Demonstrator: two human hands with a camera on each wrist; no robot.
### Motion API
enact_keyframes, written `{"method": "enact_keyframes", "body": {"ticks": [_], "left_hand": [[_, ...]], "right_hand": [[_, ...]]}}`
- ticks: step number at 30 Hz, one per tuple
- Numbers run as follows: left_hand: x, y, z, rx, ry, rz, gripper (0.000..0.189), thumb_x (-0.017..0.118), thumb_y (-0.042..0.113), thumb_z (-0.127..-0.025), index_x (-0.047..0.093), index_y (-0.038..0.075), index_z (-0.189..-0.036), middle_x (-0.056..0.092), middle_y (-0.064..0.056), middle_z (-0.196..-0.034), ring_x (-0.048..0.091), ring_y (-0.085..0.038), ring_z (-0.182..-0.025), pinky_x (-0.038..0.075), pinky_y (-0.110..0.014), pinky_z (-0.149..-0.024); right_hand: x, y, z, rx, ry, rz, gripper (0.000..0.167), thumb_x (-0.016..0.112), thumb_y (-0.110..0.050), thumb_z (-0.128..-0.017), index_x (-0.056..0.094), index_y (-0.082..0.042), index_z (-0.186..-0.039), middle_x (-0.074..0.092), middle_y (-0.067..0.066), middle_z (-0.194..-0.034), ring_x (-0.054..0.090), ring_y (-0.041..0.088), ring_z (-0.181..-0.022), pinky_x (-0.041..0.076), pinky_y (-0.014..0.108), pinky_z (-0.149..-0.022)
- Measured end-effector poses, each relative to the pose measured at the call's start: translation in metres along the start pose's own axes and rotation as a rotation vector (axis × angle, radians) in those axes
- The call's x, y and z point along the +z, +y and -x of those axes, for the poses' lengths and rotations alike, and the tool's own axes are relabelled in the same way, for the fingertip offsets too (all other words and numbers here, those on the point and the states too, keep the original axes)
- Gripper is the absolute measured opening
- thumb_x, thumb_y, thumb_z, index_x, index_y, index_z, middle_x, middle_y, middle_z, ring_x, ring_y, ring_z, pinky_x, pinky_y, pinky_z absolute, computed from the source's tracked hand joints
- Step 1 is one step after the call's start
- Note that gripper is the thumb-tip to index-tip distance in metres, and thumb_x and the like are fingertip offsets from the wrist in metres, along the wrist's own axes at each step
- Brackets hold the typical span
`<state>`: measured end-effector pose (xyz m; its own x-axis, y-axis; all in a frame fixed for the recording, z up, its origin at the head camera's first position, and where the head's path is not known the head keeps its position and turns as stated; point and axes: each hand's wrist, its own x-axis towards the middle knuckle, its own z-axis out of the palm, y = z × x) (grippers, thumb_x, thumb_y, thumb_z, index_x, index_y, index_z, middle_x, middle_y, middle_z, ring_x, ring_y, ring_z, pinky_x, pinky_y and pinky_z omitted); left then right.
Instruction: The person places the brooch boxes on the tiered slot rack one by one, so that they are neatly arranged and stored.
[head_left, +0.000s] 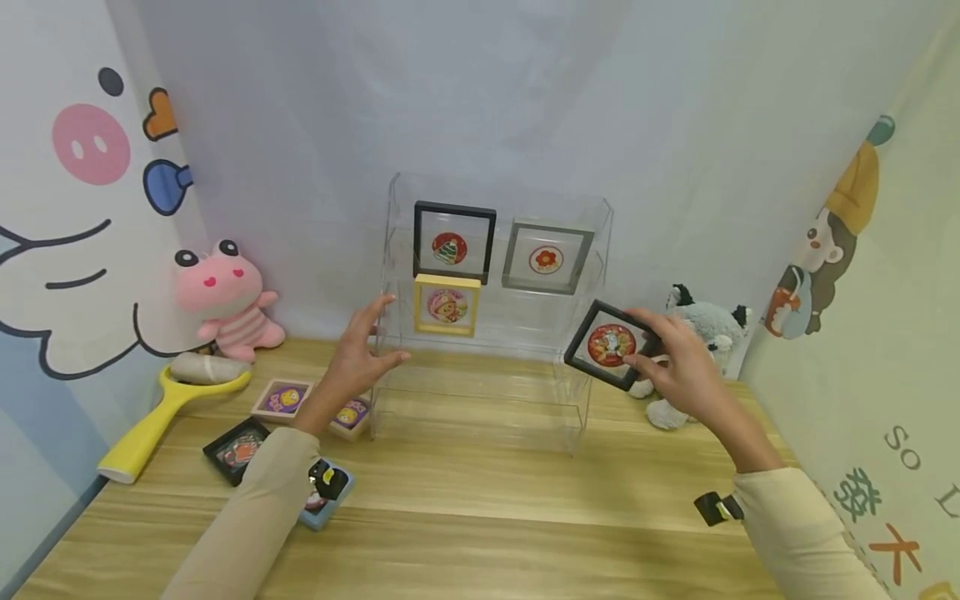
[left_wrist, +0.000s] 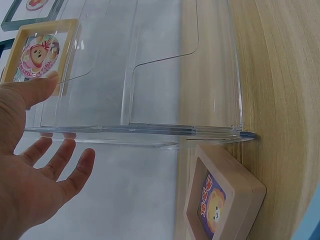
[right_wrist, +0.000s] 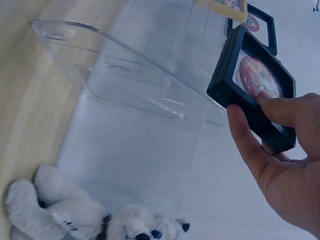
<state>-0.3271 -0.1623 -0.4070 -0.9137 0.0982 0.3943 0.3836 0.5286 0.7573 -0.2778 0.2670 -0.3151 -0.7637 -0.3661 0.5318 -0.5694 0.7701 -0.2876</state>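
Note:
My right hand (head_left: 678, 362) grips a black square frame (head_left: 609, 345) with a round red picture inside, thumb across its front. It holds the frame tilted beside the right side of a clear acrylic tiered stand (head_left: 480, 433). My left hand (head_left: 352, 358) is at the stand's left side panel, with spread, loosely bent fingers (left_wrist: 62, 157) outside and the thumb on the other side. On the stand's upper tier are a black frame (head_left: 454, 279) with a tree picture and a grey frame (head_left: 542, 289) with a red flower. Below sits a yellow frame (head_left: 447, 332) with a bear.
At the left lie two light wooden frames, one beside the stand (left_wrist: 240, 195), plus a black frame (head_left: 238, 451), a blue frame (head_left: 330, 504) and a yellow-handled roller (head_left: 150, 429). A pink plush (head_left: 232, 304) sits at back left, a grey plush (head_left: 708, 321) behind my right hand.

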Motion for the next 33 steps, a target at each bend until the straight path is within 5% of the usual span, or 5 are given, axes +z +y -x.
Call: {"method": "enact_keyframes", "body": {"ticks": [6, 15, 33], "left_hand": [[0.000, 0.000, 0.000, -0.008, -0.001, -0.001, 0.086, 0.078, 0.006, -0.085, 0.031, 0.016, -0.155, 0.035, -0.025, -0.151, 0.049, -0.047, -0.122, 0.053, -0.044, -0.076], [0.001, 0.000, 0.000, -0.002, -0.003, -0.007, 0.086, 0.079, 0.005, -0.084, 0.031, 0.017, -0.155, 0.035, -0.025, -0.151, 0.050, -0.048, -0.121, 0.054, -0.042, -0.074], [0.000, 0.003, 0.001, -0.019, -0.006, 0.001, 0.086, 0.078, 0.005, -0.085, 0.030, 0.016, -0.155, 0.037, -0.026, -0.147, 0.049, -0.047, -0.123, 0.055, -0.049, -0.080]], "right_hand": [[0.005, -0.010, -0.034, 0.029, 0.005, -0.038, 0.054, 0.070, -0.004, -0.092, 0.051, -0.007, -0.143, 0.055, 0.027, -0.114, 0.067, 0.041, -0.090, 0.056, 0.053, -0.073], [0.024, -0.020, -0.074, -0.065, 0.053, -0.004, 0.047, 0.068, -0.003, -0.093, 0.057, -0.010, -0.138, 0.056, 0.022, -0.110, 0.061, 0.036, -0.088, 0.051, 0.045, -0.071], [0.054, -0.021, -0.100, -0.160, 0.038, 0.044, 0.045, 0.065, 0.001, -0.094, 0.058, -0.007, -0.137, 0.054, 0.022, -0.113, 0.056, 0.031, -0.079, 0.049, 0.041, -0.067]]}}
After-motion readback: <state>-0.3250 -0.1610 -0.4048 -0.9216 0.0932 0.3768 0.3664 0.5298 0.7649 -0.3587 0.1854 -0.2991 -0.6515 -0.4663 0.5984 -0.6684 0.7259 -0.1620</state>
